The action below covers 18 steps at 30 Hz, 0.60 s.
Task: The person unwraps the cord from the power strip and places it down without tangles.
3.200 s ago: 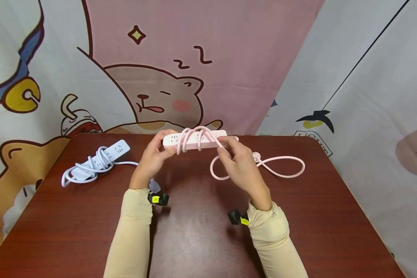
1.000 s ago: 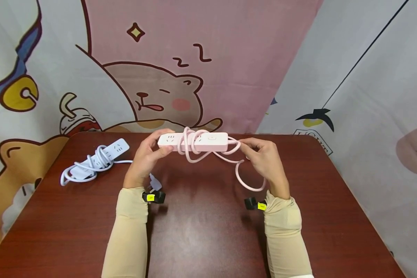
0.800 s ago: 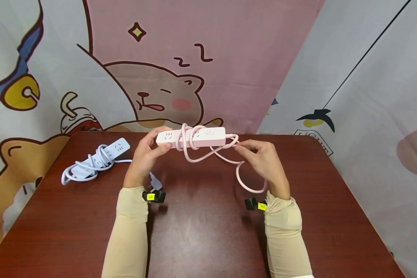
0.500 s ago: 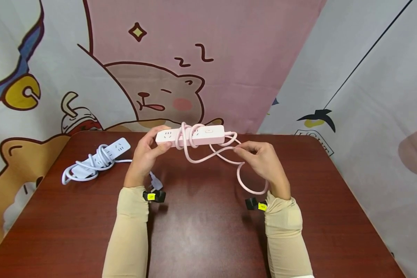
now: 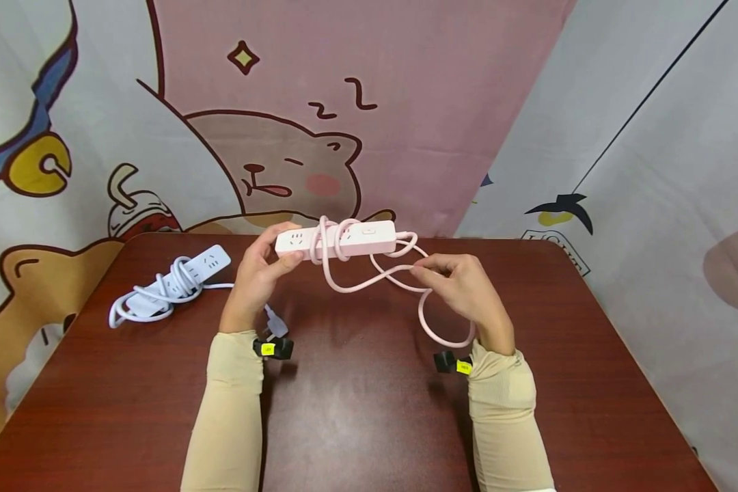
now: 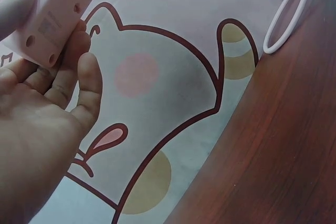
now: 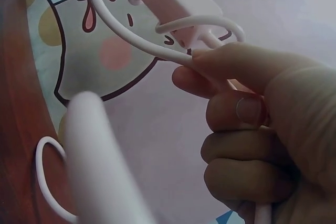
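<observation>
A pink power strip (image 5: 375,236), held above the table, has its pink cord (image 5: 346,292) looped loosely around its middle. My left hand (image 5: 257,273) grips the strip's left end, thumb on the front edge. Screw holes show on its underside in the left wrist view. To the right of the strip, my right hand (image 5: 464,290) pinches the cord between thumb and index finger. In the right wrist view, the other fingers are curled and more cord (image 7: 263,214) comes out below them. One slack bend hangs under the strip. The pink plug is out of sight.
On the table's left side lies a white power strip (image 5: 212,262) wrapped in its own white cord. Its plug (image 5: 275,323) rests near my left wrist. A pink cord loop (image 5: 427,328) hangs by my right wrist. A cartoon-print curtain (image 5: 430,137) stands behind the brown table (image 5: 357,410).
My right hand has moved from over the strip out to its right, drawing cord off it; the switch end now shows. Lately the hand has dropped slightly and the slack bend hangs lower.
</observation>
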Tool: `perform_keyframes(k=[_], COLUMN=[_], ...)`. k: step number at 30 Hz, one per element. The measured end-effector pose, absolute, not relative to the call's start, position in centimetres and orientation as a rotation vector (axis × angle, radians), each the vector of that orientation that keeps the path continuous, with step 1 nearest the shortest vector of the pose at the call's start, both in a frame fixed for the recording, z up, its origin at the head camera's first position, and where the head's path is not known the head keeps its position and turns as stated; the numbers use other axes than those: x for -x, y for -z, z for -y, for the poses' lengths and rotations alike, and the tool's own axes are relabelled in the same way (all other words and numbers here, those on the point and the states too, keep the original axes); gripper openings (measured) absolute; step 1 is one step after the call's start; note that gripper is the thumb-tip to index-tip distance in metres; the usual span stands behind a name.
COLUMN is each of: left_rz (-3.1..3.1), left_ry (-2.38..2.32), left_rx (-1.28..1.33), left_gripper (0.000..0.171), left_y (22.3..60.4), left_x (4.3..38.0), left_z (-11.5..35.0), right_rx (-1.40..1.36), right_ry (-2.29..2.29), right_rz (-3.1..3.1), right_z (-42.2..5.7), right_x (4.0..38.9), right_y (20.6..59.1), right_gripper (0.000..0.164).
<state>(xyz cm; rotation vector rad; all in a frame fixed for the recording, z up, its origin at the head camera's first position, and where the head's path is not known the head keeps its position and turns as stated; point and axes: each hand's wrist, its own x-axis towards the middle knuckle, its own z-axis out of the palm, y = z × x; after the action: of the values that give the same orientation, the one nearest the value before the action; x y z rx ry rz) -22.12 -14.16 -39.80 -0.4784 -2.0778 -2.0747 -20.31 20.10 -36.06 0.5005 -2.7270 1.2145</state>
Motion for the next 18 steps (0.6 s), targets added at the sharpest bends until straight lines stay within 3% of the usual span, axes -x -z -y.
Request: perform_keyframes(k=[18], left_rz=[2.123], left_ry=[2.041], left_rx=[0.44], left_gripper=[0.042], left_y=[39.9], left_x=[22.1], left_z=[14.0], right_rx=[-0.639], right_ry=[-1.145], right_rz=[2.808], right_z=[-19.9], right_x=[19.1], right_y=[34.5], right_gripper=[0.017])
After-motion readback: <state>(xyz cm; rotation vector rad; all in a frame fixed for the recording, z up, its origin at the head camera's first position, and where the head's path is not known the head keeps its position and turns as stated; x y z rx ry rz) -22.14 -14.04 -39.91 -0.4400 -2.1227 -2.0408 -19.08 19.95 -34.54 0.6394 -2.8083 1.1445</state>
